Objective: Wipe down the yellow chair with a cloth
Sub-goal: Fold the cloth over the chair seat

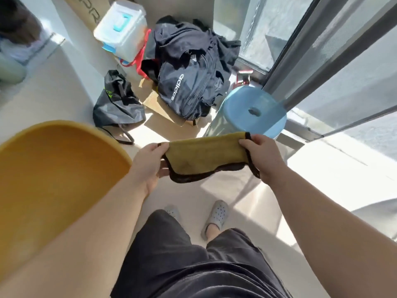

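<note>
The yellow chair (53,175) fills the lower left, its curved seat shell facing up beside my left arm. A yellow cloth with a black hem (204,155) is stretched in the air between both hands, right of the chair and apart from it. My left hand (148,164) pinches the cloth's left end. My right hand (262,158) grips its right end by the hem corner. The cloth sags a little in the middle.
A light blue plastic stool (253,110) stands just beyond the cloth. Behind it lie a black backpack (189,82), a small dark drawstring bag (118,104), flattened cardboard (159,108) and a clear storage box (122,29). A glass sliding door (322,61) runs along the right.
</note>
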A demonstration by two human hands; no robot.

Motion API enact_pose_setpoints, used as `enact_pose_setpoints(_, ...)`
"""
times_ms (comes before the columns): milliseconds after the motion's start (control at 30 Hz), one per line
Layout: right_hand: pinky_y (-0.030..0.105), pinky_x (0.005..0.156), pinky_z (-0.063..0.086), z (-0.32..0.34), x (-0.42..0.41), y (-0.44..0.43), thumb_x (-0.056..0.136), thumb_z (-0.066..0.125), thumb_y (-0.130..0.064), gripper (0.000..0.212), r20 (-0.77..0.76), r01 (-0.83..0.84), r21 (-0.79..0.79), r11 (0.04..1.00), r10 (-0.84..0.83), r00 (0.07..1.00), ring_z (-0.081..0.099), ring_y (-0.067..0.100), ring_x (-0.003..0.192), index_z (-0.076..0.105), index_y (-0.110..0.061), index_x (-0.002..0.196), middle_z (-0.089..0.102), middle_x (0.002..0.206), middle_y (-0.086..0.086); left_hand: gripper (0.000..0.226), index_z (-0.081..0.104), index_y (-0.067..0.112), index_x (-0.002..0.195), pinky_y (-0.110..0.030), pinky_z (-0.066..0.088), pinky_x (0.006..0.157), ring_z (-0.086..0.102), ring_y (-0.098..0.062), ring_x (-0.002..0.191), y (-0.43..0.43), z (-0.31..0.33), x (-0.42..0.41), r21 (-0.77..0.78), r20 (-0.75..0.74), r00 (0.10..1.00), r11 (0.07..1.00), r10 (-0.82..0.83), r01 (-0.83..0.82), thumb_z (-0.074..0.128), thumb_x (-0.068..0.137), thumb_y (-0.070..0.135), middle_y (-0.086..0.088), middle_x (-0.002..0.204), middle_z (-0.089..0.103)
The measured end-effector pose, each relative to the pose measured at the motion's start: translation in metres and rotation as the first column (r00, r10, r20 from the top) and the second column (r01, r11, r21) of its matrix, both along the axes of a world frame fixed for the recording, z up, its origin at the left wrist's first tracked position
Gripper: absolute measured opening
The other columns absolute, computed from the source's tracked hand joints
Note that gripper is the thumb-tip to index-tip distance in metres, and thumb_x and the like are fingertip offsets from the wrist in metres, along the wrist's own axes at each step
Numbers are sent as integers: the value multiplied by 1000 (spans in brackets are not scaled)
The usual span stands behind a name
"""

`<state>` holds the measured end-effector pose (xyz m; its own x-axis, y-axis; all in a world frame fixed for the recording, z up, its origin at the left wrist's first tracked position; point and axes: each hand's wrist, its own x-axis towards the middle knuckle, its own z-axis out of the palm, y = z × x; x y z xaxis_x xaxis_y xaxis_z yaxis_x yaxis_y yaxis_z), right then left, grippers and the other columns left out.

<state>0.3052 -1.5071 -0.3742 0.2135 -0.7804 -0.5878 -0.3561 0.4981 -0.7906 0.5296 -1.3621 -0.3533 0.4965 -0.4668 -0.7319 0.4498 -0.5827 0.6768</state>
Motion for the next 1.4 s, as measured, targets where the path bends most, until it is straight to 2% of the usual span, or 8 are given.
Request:
enact_pose_setpoints(233, 38, 76, 59, -1, 16, -50, 88, 72, -25, 6, -103, 60, -132, 989, -73, 992, 70, 22, 81, 72, -19, 88, 71, 83, -1, 13, 62, 8, 107, -53, 63, 64, 71, -37, 91, -98, 3, -31, -67, 63, 993, 993, -96, 100, 57, 103, 19, -19, 99, 68)
enact_pose_setpoints(433, 52, 73, 61, 4, 69, -93, 82, 68, -39, 8, -46, 0, -196, 981, -9, 999, 72, 23, 80, 69, -31, 83, 69, 77, -10, 7, 66, 13, 99, -63, 59, 77, 73, -35, 91, -178, -4, -36, -152, 61, 981, 970, -182, 189, 64, 99, 20, -12, 89, 75)
enact_pose_setpoints(600, 58, 73, 54, 7, 89, -137, 79, 51, -36, 37, 50, -18, -15, 1000, 18, 999, 61, 25, 69, 67, -4, 83, 65, 72, 8, 16, 69, 9, 103, -36, 63, 72, 74, -21, 82, -238, -5, -21, -213, 13, 972, 949, -234, 231, 75, 90, 17, -3, 85, 77)
enact_pose_setpoints(700, 51, 78, 58, -9, 76, -159, 77, 52, -35, 32, -99, -5, -119, 993, -7, 995, 69, 21, 74, 71, -9, 79, 71, 74, 4, 8, 70, 11, 101, -35, 57, 64, 71, -21, 77, -266, -20, -13, -167, 29, 951, 936, -308, 309, 69, 94, 11, -7, 85, 76)
enact_pose_setpoints(800, 38, 94, 53, -36, 50, -180, 88, 61, -30, 19, -168, 213, -83, 974, -224, 960, 67, 13, 99, 75, -28, 102, 73, 102, -8, 9, 67, 12, 104, -34, 52, 57, 65, -23, 72, -291, -47, -16, -104, -44, 921, 919, -387, 381, 60, 100, 16, -7, 85, 72)
enact_pose_setpoints(933, 46, 96, 55, -107, 21, -212, 84, 66, -42, 32, -5, 230, 370, 900, -246, 969, 69, 24, 106, 76, -21, 107, 76, 110, 3, 12, 66, 12, 107, -30, 51, 56, 67, -19, 73, -325, -104, -30, -42, -146, 888, 899, -437, 436, 56, 103, 19, -8, 88, 70)
enact_pose_setpoints(1267, 48, 91, 55, -271, -11, -281, 96, 62, -32, 8, -289, 163, 159, 974, -112, 951, 66, 24, 95, 68, -29, 91, 69, 94, -3, 14, 72, 27, 106, -48, 61, 87, 74, -27, 91, -403, -285, -76, 146, -43, 906, 895, -420, 422, 64, 94, 27, -9, 101, 76)
enact_pose_setpoints(1400, 38, 93, 50, -303, -23, -297, 97, 60, -33, 40, -388, 113, 175, 978, -37, 921, 62, 26, 112, 61, -18, 134, 67, 125, 2, 41, 55, 37, 127, -38, 57, 87, 65, -20, 99, -418, -314, -85, 226, 52, 819, 805, -572, 548, 67, 93, 16, 5, 112, 66)
